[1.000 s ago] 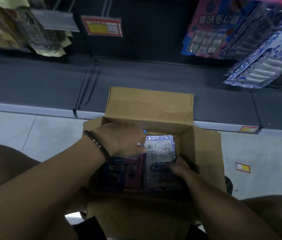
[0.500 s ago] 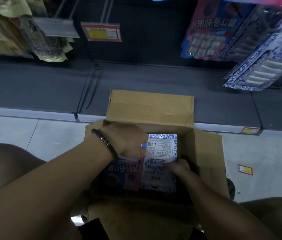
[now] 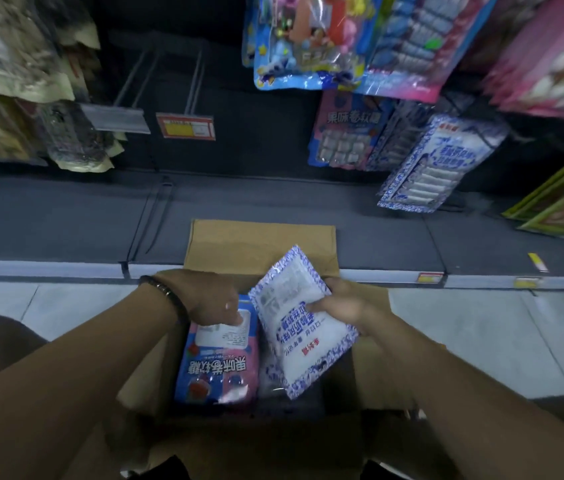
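An open cardboard box (image 3: 259, 244) stands on the floor between my knees. My right hand (image 3: 342, 303) grips a white candy bag with a blue patterned border (image 3: 303, 327), lifted tilted above the box. My left hand (image 3: 211, 299), with a dark bracelet on the wrist, holds the top edge of a blue and pink candy bag (image 3: 221, 358) that stands raised out of the box. More packets lie dark and unclear inside the box beneath them.
A dark shop shelf (image 3: 65, 216) runs across behind the box with price tags (image 3: 185, 126) on hooks. Matching bags hang at the upper right: blue and pink (image 3: 346, 133), white and blue (image 3: 436, 168). Other packets hang at the left (image 3: 13, 81). Tiled floor lies on both sides.
Both hands have risen out of the box, each lifting a bag: the right one the white and blue bag, the left one the blue and pink bag. The view has tilted up toward the shelf.
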{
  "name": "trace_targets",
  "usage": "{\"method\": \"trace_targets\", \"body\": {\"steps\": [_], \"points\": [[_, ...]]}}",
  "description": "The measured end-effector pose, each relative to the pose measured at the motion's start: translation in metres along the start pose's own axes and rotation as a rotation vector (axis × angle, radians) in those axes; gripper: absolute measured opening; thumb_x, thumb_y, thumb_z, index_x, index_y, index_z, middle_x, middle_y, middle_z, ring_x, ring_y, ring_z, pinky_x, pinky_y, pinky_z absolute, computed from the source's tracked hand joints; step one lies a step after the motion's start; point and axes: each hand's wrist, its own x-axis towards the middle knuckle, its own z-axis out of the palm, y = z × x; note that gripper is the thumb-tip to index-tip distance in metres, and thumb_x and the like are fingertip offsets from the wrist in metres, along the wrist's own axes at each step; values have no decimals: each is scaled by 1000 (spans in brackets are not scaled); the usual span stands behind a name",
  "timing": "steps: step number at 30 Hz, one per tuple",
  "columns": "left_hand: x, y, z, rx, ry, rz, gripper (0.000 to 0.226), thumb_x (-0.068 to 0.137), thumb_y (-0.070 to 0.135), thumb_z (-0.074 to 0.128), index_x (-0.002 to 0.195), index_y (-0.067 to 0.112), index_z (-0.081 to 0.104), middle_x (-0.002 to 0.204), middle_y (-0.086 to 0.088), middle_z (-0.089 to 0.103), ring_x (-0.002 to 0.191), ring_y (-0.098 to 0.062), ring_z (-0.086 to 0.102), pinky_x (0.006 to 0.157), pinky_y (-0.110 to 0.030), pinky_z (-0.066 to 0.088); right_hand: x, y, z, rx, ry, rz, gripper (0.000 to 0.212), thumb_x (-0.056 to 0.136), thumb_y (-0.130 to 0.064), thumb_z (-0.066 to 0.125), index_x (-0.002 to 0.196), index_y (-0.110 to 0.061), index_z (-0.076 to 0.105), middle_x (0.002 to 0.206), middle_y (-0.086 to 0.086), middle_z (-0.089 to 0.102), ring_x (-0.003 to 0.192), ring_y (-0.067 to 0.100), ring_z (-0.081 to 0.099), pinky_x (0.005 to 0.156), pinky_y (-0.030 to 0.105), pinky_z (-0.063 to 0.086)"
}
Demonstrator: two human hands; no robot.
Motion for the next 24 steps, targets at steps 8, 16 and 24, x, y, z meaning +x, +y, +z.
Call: {"method": "trace_targets", "body": {"steps": [8,16,24], "points": [[-12,12,-2,-601,458,111,42,102,48,63,140,31,55,126,16,70,110,-5,65,88,-21,47,-79,-83,-46,206,97,-315,16,102,-14,68,116,-17,76,104,3,83,92,26,80,83,42,64],[-9,38,-5,-1363,418,148,66,84,77,68,138,44,50,128,3,74,102,-24,79,90,-50,63,-85,-105,-11,34,237,-490,16,94,-22,67,107,-21,76,99,0,81,94,28,77,87,51,60],[3,33,-16,-1722,718,191,23,100,4,68,121,8,74,124,-18,76,112,-36,75,104,-57,56,-87,-94,9,-13,53,-587,23,90,-36,79,113,-37,77,138,-25,63,122,-4,64,101,31,57]]}}
